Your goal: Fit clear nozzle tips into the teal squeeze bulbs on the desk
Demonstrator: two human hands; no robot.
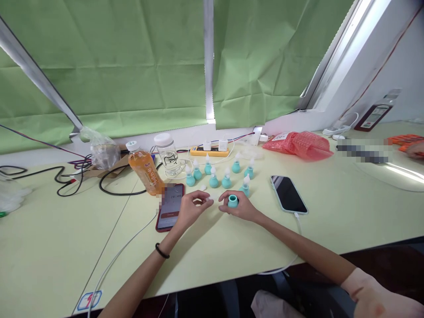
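My right hand [241, 206] is closed around a teal squeeze bulb [232, 201], whose round open mouth faces up toward me. Thumb and forefinger of my left hand [195, 206] are pinched on a small whitish, see-through piece [210, 199]; its exact shape is hard to make out. The two hands are close together but apart, just above the table. Behind them stand several teal bulbs with clear pointed tips, one [213, 179] in the middle and another [245, 189] right behind my right hand. A small white piece [203, 188] lies beyond my left fingers.
A phone with a lit screen [170, 207] lies under my left wrist; a dark phone [289, 194] charges at right. Behind are an orange drink bottle [145, 170], a clear bottle [168, 157], a yellow power strip [210, 152] and red bubble wrap [300, 145]. Another person's hand [416, 150] shows far right.
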